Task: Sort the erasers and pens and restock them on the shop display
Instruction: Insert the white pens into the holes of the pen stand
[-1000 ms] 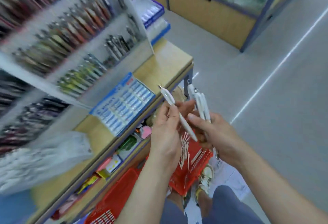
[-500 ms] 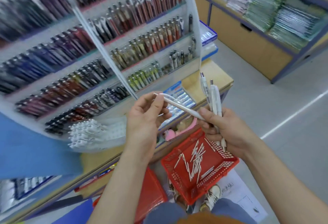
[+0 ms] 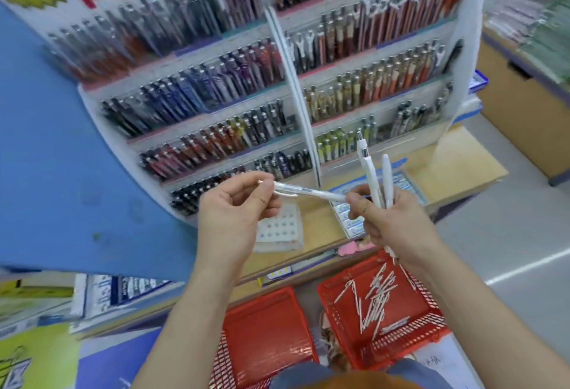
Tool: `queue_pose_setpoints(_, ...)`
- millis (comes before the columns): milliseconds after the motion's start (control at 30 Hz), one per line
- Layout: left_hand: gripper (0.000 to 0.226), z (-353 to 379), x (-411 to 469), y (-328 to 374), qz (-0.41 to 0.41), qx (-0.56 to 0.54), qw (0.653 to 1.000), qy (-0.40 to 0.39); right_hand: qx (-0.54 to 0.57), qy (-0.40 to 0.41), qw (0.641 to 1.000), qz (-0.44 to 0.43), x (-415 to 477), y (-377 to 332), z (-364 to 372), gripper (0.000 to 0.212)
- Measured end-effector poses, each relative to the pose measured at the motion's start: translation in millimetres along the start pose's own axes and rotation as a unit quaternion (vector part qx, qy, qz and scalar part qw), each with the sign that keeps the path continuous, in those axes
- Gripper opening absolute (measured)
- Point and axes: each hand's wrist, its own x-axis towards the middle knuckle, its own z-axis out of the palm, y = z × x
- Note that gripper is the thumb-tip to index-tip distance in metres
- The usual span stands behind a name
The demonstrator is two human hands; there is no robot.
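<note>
Left hand (image 3: 234, 212) pinches single white pen (image 3: 308, 192), level, above bench (image 3: 447, 172) front edge. Right hand (image 3: 398, 228) grips white pen bundle (image 3: 374, 178) upright, thumb touching single pen's tip. Advice: find matching display rack (image 3: 197, 120) row, slot pen upright.

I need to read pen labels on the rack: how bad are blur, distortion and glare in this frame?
Head view: the display rack is motion-smeared, its pen labels unreadable; the left hand, the right hand gripping a pen bunch, and the single white pen held between them are fairly sharp; the wide angle bends the white divider into a curve; lighting is even, no strong glare.
</note>
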Motion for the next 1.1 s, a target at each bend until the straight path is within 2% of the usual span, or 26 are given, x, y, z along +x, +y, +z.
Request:
queue_pose_setpoints(200, 0.022, -57, 25, -6, 0.052, 0.111, 0.987, 0.104, -0.029, 0.022, 0.998, 0.056, 20, 18, 28, 0.018)
queue_pose_setpoints(300, 0.024, -68, 30, -17, 0.045, 0.153, 0.981, 0.113, 0.0, 0.017, 0.995, 0.099, 28, 30, 41, 0.008)
queue_pose_setpoints(433, 0.029, -67, 36, -35, 0.038, 0.2, 0.974, 0.095, 0.019, 0.001, 0.994, 0.109, 33, 41, 49, 0.012)
queue_pose_setpoints(667, 0.007, -57, 51, -57, 0.078, 0.305, 0.948, 0.054, 0.022, -0.002, 0.992, 0.122, 39, 43, 53, 0.02)
queue_pose_setpoints(1000, 0.007, -46, 64, -78, 0.129, 0.405, 0.905, -0.007, 0.065, -0.004, 0.985, 0.158, 37, 41, 44, 0.022)
queue_pose_setpoints(1100, 0.009, -45, 70, -86, 0.142, 0.464, 0.874, -0.017, 0.067, -0.019, 0.986, 0.15, 35, 42, 41, 0.022)
